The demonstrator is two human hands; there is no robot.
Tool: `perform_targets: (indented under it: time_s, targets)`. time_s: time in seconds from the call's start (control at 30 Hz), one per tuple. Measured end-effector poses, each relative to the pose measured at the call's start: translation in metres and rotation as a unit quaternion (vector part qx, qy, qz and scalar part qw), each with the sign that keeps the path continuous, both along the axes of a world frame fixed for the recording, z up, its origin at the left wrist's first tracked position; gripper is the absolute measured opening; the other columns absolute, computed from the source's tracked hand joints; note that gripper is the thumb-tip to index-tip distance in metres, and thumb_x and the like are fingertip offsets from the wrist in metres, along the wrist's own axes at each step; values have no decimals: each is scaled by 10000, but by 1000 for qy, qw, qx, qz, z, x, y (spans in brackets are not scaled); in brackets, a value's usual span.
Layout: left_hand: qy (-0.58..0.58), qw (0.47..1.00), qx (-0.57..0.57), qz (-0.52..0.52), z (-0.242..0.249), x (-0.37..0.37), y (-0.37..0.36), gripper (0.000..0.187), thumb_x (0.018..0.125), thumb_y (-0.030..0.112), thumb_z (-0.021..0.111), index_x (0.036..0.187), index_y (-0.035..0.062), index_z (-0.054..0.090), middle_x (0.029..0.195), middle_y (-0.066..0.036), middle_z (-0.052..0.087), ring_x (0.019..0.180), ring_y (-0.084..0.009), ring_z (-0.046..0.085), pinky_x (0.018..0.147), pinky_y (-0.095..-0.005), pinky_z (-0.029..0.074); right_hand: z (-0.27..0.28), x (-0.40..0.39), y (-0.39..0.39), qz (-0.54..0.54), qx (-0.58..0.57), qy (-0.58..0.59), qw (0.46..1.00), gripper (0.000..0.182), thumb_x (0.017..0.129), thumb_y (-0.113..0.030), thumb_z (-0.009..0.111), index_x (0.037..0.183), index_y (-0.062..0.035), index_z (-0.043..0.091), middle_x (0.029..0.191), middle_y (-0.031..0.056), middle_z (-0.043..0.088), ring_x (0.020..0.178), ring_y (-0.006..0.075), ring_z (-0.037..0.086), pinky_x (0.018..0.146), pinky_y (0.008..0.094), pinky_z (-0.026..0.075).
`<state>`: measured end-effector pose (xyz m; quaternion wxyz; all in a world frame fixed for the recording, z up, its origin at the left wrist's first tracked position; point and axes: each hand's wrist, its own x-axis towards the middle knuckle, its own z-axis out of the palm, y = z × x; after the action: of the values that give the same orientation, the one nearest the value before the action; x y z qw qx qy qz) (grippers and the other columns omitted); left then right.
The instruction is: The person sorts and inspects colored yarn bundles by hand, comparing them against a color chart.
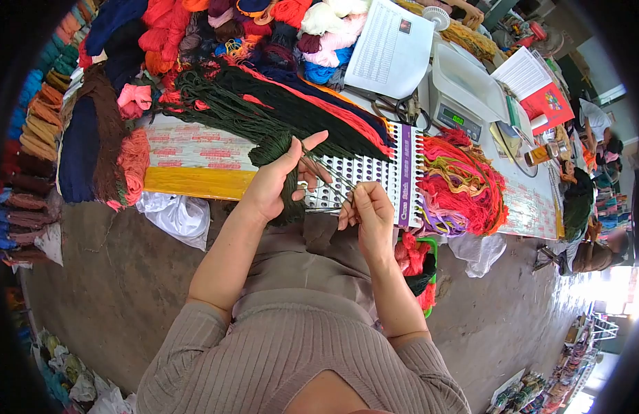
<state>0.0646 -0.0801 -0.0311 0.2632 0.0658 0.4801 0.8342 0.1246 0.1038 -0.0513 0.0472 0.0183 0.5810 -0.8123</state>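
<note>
A hank of dark green yarn [269, 150] hangs over my left hand [278, 181], which is closed around it with the thumb and index finger sticking out. Thin strands run from the hank to my right hand [370, 212], whose thumb and fingertips pinch them. Beneath both hands lies a white card with rows of holes [361, 170], partly covered by my fingers and the strands. Its purple printed strip [405, 176] is right of my right hand. Dark green and coral yarn lengths [298, 114] stretch across the table just beyond my hands, ending at the card.
A heap of multicoloured thread [464, 183] lies right of the card. Farther back are a printed sheet [390, 48], scissors [410, 110] and a digital scale [459, 114]. Yarn hanks [164, 31] pile up at the back left. A green-rimmed basket [430, 276] stands below the table edge.
</note>
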Motion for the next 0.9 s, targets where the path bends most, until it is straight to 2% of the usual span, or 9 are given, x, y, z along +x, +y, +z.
perform_targets:
  time_s: [0.3,0.4,0.5,0.57,0.67,0.73,0.77,0.9]
  targets:
    - [-11,999,33,-7,2,3,0,554,964,481,252,1357,112,382,827,-68,630,688,-58,510,472,-154,343,7,4,-3,-8,6,7,1000,176,973,-187,409,907,-31,454,629,66,551,474,106,497,453,190,373]
    - [-6,999,39,32,6,4,4,556,966,453,284,1346,59,384,769,-74,623,602,-50,507,437,-173,345,8,5,-4,-15,-13,5,1000,184,973,-192,410,892,-33,456,623,50,519,472,107,493,443,193,382]
    - [-8,998,49,26,6,4,2,560,963,455,296,1341,52,388,807,-94,639,650,-63,537,444,-172,353,12,6,-6,-24,-29,-1,999,192,971,-194,415,875,-33,457,624,35,486,472,108,491,439,191,382]
    - [-7,999,44,5,5,2,1,560,963,473,271,1349,82,382,943,-112,644,776,-82,560,476,-147,348,12,6,-6,-25,-35,-2,999,194,969,-194,419,867,-33,457,627,28,472,472,108,492,439,189,378]
    - [-23,997,70,-4,3,1,0,564,960,477,281,1355,83,370,992,-123,642,785,-93,562,469,-148,338,12,3,-2,22,-60,-47,997,192,954,-200,454,878,-25,478,622,31,502,467,105,493,443,187,368]
    - [-32,998,63,-5,5,2,-1,567,959,479,283,1357,84,366,993,-119,641,790,-96,563,465,-149,333,17,3,0,111,-34,-100,988,196,938,-212,489,891,-23,506,611,31,532,458,101,493,446,189,358]
    - [-39,998,56,-7,6,2,-1,569,958,482,285,1359,85,363,994,-115,641,796,-99,563,462,-151,328,15,3,1,117,5,-98,988,201,930,-220,502,909,-21,525,601,35,553,452,98,494,451,194,359]
    - [-27,998,54,-10,5,2,1,569,957,485,286,1357,89,367,1002,-114,639,800,-96,562,459,-151,318,10,4,3,107,-23,-76,991,193,935,-213,491,882,-28,511,597,36,546,446,101,489,448,194,359]
